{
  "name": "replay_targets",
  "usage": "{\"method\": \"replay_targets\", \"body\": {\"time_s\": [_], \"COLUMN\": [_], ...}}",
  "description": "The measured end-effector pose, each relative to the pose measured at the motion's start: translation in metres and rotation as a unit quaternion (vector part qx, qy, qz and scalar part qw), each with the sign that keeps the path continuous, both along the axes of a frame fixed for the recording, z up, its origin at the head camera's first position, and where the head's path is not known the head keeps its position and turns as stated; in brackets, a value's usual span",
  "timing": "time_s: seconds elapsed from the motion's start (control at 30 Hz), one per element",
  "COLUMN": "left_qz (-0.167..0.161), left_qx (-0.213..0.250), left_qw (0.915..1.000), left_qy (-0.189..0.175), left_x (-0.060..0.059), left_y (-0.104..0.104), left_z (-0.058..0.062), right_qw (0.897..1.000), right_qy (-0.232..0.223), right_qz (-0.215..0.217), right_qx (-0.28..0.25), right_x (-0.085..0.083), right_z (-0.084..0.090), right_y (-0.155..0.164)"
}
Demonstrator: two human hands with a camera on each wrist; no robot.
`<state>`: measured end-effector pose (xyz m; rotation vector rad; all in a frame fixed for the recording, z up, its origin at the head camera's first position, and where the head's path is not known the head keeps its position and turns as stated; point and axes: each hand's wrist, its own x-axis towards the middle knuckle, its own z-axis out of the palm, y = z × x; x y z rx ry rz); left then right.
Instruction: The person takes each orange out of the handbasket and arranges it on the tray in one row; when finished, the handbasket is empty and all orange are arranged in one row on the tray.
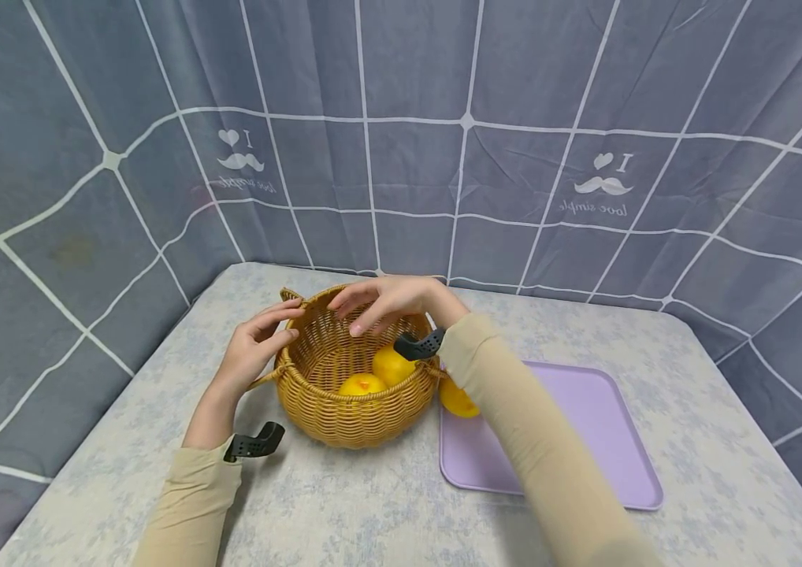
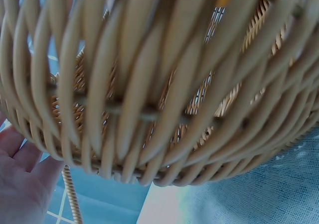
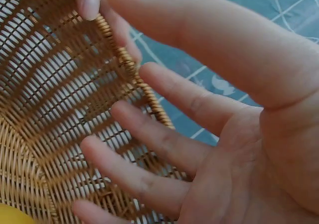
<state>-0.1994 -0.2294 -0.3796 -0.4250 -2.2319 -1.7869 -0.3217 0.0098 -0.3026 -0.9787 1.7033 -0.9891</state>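
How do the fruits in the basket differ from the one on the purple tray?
The two yellow fruits in the basket sit inside the wicker basket, under the right hand; the yellow fruit on the tray lies on the purple tray, beside the basket. The basket pair show their tops; the tray fruit is partly hidden by the right sleeve. All look the same yellow and round.

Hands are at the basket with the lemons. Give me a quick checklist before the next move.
1. Left hand steadies the wicker basket at its rim: ok.
2. Right hand is over the basket, fingers spread, holding nothing: ok.
3. Two yellow fruits lie inside the basket: ok.
4. Third yellow fruit lies on the purple tray, partly hidden by the right sleeve: ok.
5. Basket sits flat on the table: cannot tell.
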Motion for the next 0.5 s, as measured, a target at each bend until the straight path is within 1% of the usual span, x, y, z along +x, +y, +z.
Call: {"method": "replay_targets", "body": {"time_s": [0.13, 0.27, 0.4, 0.5], "left_qz": [0.001, -0.001, -0.002, -0.001], "left_qx": [0.000, 0.001, -0.002, -0.004], "left_qw": [1.0000, 1.0000, 1.0000, 1.0000], "left_qy": [0.002, 0.004, 0.005, 0.008], "left_x": [0.000, 0.000, 0.000, 0.001], "left_y": [-0.001, 0.000, -0.001, -0.002], "left_z": [-0.002, -0.002, -0.002, -0.002], "right_qw": [1.000, 0.999, 0.998, 0.999], "right_qy": [-0.008, -0.034, -0.051, -0.036], "right_qz": [0.013, 0.024, 0.026, 0.034], "right_qx": [0.003, 0.014, 0.008, 0.004], "right_x": [-0.001, -0.002, -0.002, -0.001], "right_z": [-0.009, -0.020, -0.028, -0.031], "right_y": [-0.005, -0.007, -0.009, -0.010]}}
